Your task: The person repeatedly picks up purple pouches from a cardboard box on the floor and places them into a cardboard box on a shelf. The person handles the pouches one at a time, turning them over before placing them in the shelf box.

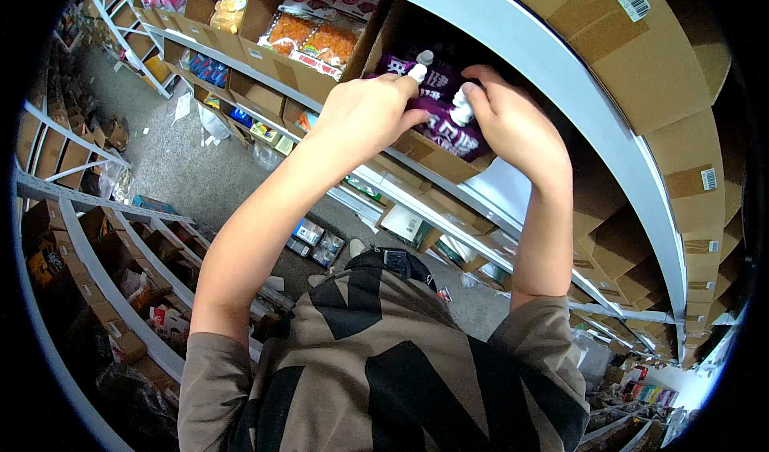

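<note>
Several purple pouches with white screw caps (453, 136) stand packed in an open cardboard box (435, 158) on a shelf. My left hand (369, 109) reaches over the box's left side, its fingers bent beside one white cap (417, 73); whether it grips the pouch is hard to tell. At the box's right side, my right hand (516, 118) has its thumb and fingers around the white caps (462, 106) of the nearer pouches. The fingertips of this hand are partly hidden in the dark box.
Left of the pouches, a cardboard box holds packs of orange-coloured food (315, 37). A pale metal shelf beam (516, 25) curves close above my right hand, with taped cartons (601, 49) over it. Lower shelves hold more boxes. Another rack (90, 253) stands across the aisle floor (198, 157).
</note>
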The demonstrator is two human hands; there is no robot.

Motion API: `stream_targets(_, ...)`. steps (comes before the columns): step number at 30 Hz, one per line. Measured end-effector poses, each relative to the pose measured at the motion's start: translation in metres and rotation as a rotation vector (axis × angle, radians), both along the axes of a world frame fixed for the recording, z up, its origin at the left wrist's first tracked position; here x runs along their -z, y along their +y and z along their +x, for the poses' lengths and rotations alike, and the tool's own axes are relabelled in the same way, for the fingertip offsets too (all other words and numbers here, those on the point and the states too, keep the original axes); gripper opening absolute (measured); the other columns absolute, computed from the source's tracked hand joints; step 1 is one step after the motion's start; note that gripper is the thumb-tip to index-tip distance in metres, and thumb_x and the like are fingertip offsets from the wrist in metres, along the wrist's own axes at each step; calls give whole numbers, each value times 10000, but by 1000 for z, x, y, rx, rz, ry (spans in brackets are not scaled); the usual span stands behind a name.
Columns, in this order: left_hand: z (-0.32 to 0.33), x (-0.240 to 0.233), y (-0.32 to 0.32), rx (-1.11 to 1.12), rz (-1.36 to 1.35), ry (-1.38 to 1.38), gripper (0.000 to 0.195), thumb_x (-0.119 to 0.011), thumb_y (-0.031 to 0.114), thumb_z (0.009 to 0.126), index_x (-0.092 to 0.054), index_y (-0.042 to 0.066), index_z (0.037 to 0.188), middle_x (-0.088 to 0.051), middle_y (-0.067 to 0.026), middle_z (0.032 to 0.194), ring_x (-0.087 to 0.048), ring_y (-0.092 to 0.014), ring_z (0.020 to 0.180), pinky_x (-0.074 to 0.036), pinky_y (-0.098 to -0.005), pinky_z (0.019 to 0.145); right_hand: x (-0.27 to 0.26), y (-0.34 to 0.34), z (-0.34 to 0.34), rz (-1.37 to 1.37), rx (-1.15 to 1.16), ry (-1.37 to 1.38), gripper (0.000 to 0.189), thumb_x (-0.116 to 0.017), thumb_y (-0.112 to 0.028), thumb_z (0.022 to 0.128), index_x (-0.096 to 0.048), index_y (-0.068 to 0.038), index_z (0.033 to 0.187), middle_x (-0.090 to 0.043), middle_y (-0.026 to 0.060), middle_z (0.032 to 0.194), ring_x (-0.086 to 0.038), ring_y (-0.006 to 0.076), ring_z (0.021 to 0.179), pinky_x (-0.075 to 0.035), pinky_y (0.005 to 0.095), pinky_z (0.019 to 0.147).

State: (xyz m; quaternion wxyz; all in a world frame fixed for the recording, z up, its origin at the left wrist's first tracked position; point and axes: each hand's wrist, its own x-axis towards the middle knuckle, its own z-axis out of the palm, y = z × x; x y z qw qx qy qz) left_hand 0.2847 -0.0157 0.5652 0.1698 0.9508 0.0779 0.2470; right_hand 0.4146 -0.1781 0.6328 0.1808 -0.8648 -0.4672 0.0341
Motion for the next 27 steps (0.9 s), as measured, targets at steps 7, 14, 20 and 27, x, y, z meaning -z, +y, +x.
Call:
stream_targets(7,-13,-13,12,7,-64,-93,277,-745,255,886,-640,33,1014,-666,-134,1061,-695,-318,893,-561,-392,768,-10,-13,-12,3,-97,34,389,-628,-318,972,-612,-6,1203,-700,237,846,-698,390,809,-538,441,719)
stream_targets(14,4,-6,19,-55,93,54,287,-713,253,895,-681,74,1118,-699,-125,1036,-708,-330,891,-578,-429,749,-6,-17,-17,-53,-108,-30,251,-698,-201,901,-623,-2,1034,-690,211,896,-680,397,857,-534,459,755)
stream_targets(20,16,-6,22,-41,134,34,265,-740,272,858,-720,61,1018,-697,-146,1034,-705,-347,888,-581,-450,764,5,-16,-14,5,-197,-94,222,-693,-172,880,-618,10,981,-650,209,976,-646,402,952,-518,474,828)
stream_targets(27,40,-22,26,80,49,270,245,-705,209,850,-724,-8,963,-671,-252,1114,-693,-401,946,-558,-472,860,7,-17,-14,3,-192,-69,232,-684,-178,895,-635,12,1019,-654,210,1000,-647,404,952,-520,469,837)
